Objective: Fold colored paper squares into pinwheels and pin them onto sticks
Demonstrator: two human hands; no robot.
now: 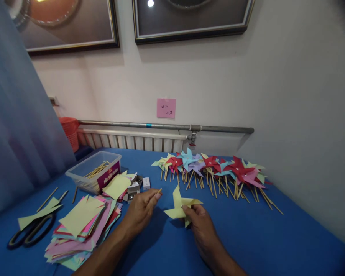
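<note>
- The right hand (202,224) pinches a pale yellow paper pinwheel (178,202) by its hub, thumb beside the small pin head; the pinwheel is up in front of the person, over the blue tabletop (247,237).
- The left hand (142,209), well apart from the right, has its fingertips closed on a wooden stick (160,190); only a short end shows, the rest hidden by the fingers.
- To the left lies a fanned stack of coloured paper squares (83,230), pale yellow on top.
- Beside it, black-handled scissors (38,224) lie partly under a cut piece of pale green paper (41,213).
- Behind these, a clear plastic tub (107,176) with a purple label contains more wooden sticks (97,170).
- Just right of the tub are a smaller paper pile (119,186), an open box of shiny metal pins (131,196) and a small white box (146,183).
- Across the back right, a row of mounted pinwheels (211,163) in red, blue, lilac, pink and yellow lies with sticks toward the person.
- Beyond the table run a radiator (132,142) and a metal pipe (117,124).
- A pink handwritten note (166,108) is on the wall, below two framed pictures (189,19).
</note>
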